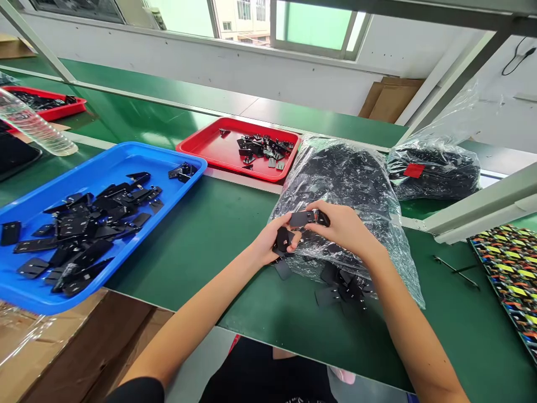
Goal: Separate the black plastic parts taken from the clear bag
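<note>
My left hand (274,238) is closed on small black plastic parts; one flat black part (283,239) shows against its palm. Between the two hands is another black plastic part (301,219), gripped at its left end by the left thumb and at its right by the fingers of my right hand (342,224). Both hands are over the front of a clear plastic bag (348,173) full of black parts. Loose black parts (344,288) lie on the green table below the bag's mouth, one of them just under my left hand.
A blue tray (168,210) of black parts stands at left, and a red tray (205,143) with smaller parts behind. Another filled bag (436,170) sits at back right beside a slanting metal post (490,198). A panel of colourful pieces (512,280) lies far right.
</note>
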{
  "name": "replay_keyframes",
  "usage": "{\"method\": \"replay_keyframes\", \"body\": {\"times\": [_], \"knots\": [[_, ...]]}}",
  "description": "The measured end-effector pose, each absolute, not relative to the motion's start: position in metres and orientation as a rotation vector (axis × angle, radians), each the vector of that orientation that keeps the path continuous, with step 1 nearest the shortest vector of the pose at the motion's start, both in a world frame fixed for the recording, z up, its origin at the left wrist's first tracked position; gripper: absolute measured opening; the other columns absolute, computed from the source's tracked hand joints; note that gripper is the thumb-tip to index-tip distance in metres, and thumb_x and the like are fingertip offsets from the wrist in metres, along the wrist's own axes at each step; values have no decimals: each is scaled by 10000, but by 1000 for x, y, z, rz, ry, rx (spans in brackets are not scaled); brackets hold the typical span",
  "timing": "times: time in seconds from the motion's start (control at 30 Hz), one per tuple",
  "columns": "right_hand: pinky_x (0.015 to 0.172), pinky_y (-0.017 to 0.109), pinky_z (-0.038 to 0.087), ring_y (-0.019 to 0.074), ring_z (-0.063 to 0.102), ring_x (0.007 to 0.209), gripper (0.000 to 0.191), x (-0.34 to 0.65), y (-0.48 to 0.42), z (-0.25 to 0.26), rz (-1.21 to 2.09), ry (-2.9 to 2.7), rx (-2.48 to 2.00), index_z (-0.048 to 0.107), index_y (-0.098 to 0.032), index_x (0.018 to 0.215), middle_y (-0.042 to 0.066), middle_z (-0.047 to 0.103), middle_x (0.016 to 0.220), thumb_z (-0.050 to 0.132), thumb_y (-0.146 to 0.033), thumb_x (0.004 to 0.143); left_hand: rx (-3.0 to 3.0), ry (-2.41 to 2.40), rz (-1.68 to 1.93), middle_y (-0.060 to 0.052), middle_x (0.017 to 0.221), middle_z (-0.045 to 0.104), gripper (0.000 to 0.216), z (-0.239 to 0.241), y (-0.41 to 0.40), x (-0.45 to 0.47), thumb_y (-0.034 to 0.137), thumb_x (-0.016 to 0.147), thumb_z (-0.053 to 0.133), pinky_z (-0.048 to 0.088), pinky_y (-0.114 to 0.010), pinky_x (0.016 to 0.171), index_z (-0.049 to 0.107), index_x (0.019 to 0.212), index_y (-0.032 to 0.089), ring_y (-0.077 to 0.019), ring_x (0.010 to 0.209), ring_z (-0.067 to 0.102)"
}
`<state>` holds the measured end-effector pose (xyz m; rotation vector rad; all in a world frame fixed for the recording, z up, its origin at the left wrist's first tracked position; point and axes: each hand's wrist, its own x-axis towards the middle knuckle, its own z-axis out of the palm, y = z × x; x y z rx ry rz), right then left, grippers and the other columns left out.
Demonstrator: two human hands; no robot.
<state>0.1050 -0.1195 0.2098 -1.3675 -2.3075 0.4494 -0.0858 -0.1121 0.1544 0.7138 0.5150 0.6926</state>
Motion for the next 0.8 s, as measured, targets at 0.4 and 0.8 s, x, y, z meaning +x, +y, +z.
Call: {"method": "replay_keyframes", "body": {"times": [0.4, 0.8], "knots": [[639, 288, 379, 176, 566, 670, 225, 108, -116, 205, 629, -2159, -1278, 632, -257, 1053, 2, 657, 853, 642, -316, 836, 652, 485, 721, -50, 604, 623, 435, 158, -112, -86, 440, 934, 396, 362, -152, 344, 633, 1099, 114, -78, 381, 461], [395, 192, 303, 87, 397, 528, 279, 96, -103, 188, 1639, -811, -744, 572, -233, 886, 7, 626, 904, 704, -405, 710, 450, 530, 879, -123, 1047, 690, 356, 159, -109, -87, 367, 914, 419, 380, -163, 356, 647, 1052, 129, -63, 479, 492]]}}
